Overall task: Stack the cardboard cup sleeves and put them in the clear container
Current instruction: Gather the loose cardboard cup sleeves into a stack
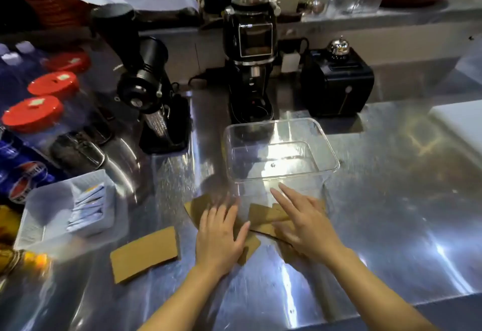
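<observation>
Both palms down on the counter, fingers spread, nothing pinched or lifted yet. Left hand (220, 234) flat on a sleeve under left palm (196, 206), pinning it so it won't skate on the slick steel. Right hand (300, 222) spread over the overlapping sleeves (263, 214), probably to rake them toward the middle and square them up. Looks like the gathering step, no tidy stack so far. Blurry around the fingertips, so can't tell exactly how many sleeves sit under there.

Just left of the left hand, apart from the pile: one loose sleeve (146, 253), lying flat, untouched. Needs collecting before anything goes in.

Right behind the hands: clear container (283, 174), open top, nothing inside as far as visible, parked close so the drop-in is a short lift. Near wall almost touching the right fingertips.

Further out on the steel counter (391, 213): white tray of sachets (52, 205) to the left, red-lidded jars (32, 112) beyond that, black grinder (250, 51) behind the container. All well clear of the work spot, which makes sense.
</observation>
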`<state>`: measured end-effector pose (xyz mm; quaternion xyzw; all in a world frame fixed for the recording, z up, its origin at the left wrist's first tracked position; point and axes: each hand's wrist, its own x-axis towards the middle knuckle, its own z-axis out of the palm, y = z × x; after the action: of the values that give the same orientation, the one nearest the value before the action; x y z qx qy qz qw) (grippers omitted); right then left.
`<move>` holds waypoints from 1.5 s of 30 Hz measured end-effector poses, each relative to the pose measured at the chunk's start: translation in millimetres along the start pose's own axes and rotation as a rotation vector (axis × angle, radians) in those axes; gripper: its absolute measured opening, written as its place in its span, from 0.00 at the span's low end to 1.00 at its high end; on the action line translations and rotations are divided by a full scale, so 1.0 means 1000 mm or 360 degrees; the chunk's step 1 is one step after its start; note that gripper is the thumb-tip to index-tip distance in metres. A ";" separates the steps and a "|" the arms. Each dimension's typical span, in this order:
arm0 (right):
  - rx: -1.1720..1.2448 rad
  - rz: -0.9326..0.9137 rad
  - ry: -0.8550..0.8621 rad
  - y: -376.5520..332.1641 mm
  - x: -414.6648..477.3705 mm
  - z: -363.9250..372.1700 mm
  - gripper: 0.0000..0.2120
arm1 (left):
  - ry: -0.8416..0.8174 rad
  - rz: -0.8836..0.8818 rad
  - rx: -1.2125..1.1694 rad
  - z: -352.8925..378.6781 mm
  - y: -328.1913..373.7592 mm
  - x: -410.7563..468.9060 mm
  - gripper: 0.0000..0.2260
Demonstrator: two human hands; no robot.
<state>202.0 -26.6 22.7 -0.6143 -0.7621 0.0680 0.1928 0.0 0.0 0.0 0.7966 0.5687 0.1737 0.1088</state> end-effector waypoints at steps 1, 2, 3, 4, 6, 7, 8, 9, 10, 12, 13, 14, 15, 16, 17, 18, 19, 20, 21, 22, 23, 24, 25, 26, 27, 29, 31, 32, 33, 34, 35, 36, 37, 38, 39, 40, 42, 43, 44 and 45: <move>0.0011 0.0050 -0.0059 0.002 -0.001 0.006 0.32 | -0.0053 0.0033 0.0041 0.004 -0.002 -0.001 0.22; 0.0040 0.0098 -0.0107 0.003 -0.001 0.008 0.32 | -0.0050 0.0042 0.0082 0.007 -0.002 -0.002 0.23; 0.0023 0.0121 -0.0153 0.006 -0.003 0.014 0.32 | -0.0069 0.0067 0.0126 0.013 -0.005 -0.005 0.23; 0.0020 0.0148 -0.0217 0.008 -0.005 0.018 0.32 | -0.0106 0.0067 0.0156 0.016 -0.008 -0.007 0.23; -0.0053 0.0159 -0.0313 0.013 -0.006 0.025 0.31 | -0.0137 0.0068 0.0169 0.023 -0.012 -0.008 0.23; -0.0065 0.0173 -0.0354 0.014 -0.006 0.028 0.31 | -0.0136 0.0062 0.0171 0.025 -0.013 -0.008 0.23; -0.0067 0.0173 -0.0374 0.016 -0.006 0.029 0.30 | -0.0138 0.0059 0.0166 0.026 -0.014 -0.008 0.24; -0.0062 0.0182 -0.0383 0.017 -0.006 0.030 0.29 | -0.0151 0.0058 0.0155 0.027 -0.014 -0.008 0.24; -0.0065 0.0190 -0.0389 0.017 -0.005 0.031 0.29 | -0.0168 0.0053 0.0152 0.027 -0.014 -0.008 0.25; -0.0068 0.0213 -0.0407 0.016 -0.001 0.032 0.29 | -0.0214 0.0039 0.0136 0.027 -0.015 -0.007 0.25; -0.0049 0.0249 -0.0423 0.016 0.002 0.031 0.29 | -0.0230 0.0028 0.0132 0.026 -0.014 -0.006 0.25; -0.0003 0.0296 -0.0437 0.015 0.004 0.030 0.29 | -0.0237 0.0020 0.0118 0.025 -0.014 -0.006 0.25; 0.0073 0.0344 -0.0444 0.015 0.007 0.028 0.28 | -0.0228 0.0008 0.0085 0.023 -0.013 -0.004 0.24; 0.0179 0.0381 -0.0447 0.015 0.010 0.026 0.26 | -0.0216 -0.0016 0.0039 0.020 -0.011 -0.003 0.23; 0.0291 0.0402 -0.0456 0.015 0.012 0.021 0.23 | -0.0191 -0.0024 -0.0017 0.016 -0.008 -0.002 0.23; 0.0390 0.0393 -0.0465 0.015 0.014 0.016 0.20 | -0.0169 -0.0028 -0.0076 0.011 -0.005 0.000 0.22; 0.0444 0.0344 -0.0470 0.014 0.016 0.009 0.17 | -0.0129 -0.0004 -0.0128 0.006 -0.002 0.001 0.22; 0.0462 0.0276 -0.0465 0.013 0.018 0.003 0.15 | -0.0098 0.0040 -0.0180 0.001 0.001 0.002 0.22; 0.0453 0.0209 -0.0465 0.011 0.021 -0.004 0.14 | -0.0085 0.0109 -0.0233 -0.004 0.004 0.003 0.24; 0.0437 0.0150 -0.0474 0.009 0.023 -0.011 0.13 | -0.0112 0.0183 -0.0280 -0.010 0.009 0.006 0.25; 0.0425 0.0096 -0.0492 0.006 0.026 -0.018 0.13 | -0.0156 0.0265 -0.0310 -0.015 0.015 0.009 0.27; 0.0422 0.0045 -0.0511 0.003 0.029 -0.024 0.13 | -0.0206 0.0340 -0.0323 -0.019 0.020 0.012 0.27; 0.0425 -0.0002 -0.0529 -0.001 0.032 -0.029 0.13 | -0.0230 0.0408 -0.0315 -0.021 0.026 0.014 0.26; 0.0425 -0.0054 -0.0535 -0.006 0.034 -0.034 0.13 | -0.0241 0.0443 -0.0299 -0.022 0.032 0.016 0.25; 0.0417 -0.0110 -0.0531 -0.010 0.037 -0.038 0.13 | -0.0226 0.0436 -0.0281 -0.022 0.036 0.017 0.22; 0.0381 -0.0192 -0.0511 -0.017 0.041 -0.044 0.10 | -0.0172 0.0307 -0.0265 -0.023 0.042 0.020 0.17; 0.0426 -0.0184 -0.0402 -0.020 0.042 -0.047 0.06 | -0.0176 0.0170 -0.0329 -0.024 0.043 0.021 0.10; 0.0468 -0.0157 -0.0301 -0.019 0.042 -0.047 0.07 | -0.0218 0.0090 -0.0445 -0.025 0.043 0.022 0.06; 0.0491 -0.0117 -0.0202 -0.017 0.040 -0.046 0.10 | -0.0273 -0.0004 -0.0588 -0.025 0.041 0.021 0.05; 0.0504 -0.0061 -0.0120 -0.013 0.038 -0.044 0.12 | -0.0319 -0.0118 -0.0724 -0.026 0.039 0.020 0.07; 0.0514 0.0015 -0.0056 -0.010 0.034 -0.042 0.14 | -0.0349 -0.0250 -0.0866 -0.026 0.037 0.020 0.08; 0.0511 0.0114 -0.0018 -0.006 0.031 -0.038 0.14 | -0.0381 -0.0397 -0.1045 -0.027 0.036 0.019 0.08; 0.0492 0.0231 -0.0009 -0.002 0.026 -0.034 0.13 | -0.0415 -0.0550 -0.1271 -0.027 0.036 0.018 0.07; 0.0464 0.0358 -0.0028 0.002 0.023 -0.029 0.13 | -0.0439 -0.0693 -0.1522 -0.027 0.037 0.017 0.07; 0.0427 0.0488 -0.0077 0.006 0.019 -0.023 0.13 | -0.0447 -0.0817 -0.1746 -0.026 0.038 0.016 0.06; 0.0382 0.0620 -0.0151 0.008 0.016 -0.018 0.15 | -0.0427 -0.0907 -0.1900 -0.026 0.038 0.015 0.07; 0.0287 0.0864 -0.0303 0.009 0.009 -0.009 0.22 | -0.0338 -0.1008 -0.2062 -0.024 0.036 0.014 0.08; 0.0236 0.0954 -0.0359 0.009 0.005 -0.005 0.26 | -0.0308 -0.1044 -0.2140 -0.023 0.035 0.013 0.08; 0.0168 0.1017 -0.0404 0.007 0.001 -0.001 0.30 | -0.0297 -0.1087 -0.2225 -0.022 0.033 0.012 0.09; 0.0084 0.1061 -0.0442 0.005 -0.003 0.003 0.34 | -0.0296 -0.1136 -0.2321 -0.022 0.033 0.012 0.09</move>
<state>206.0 -27.5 17.3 -0.8088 -0.5368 0.2295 0.0705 23.6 -0.6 34.1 0.3077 0.5209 0.3882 0.6952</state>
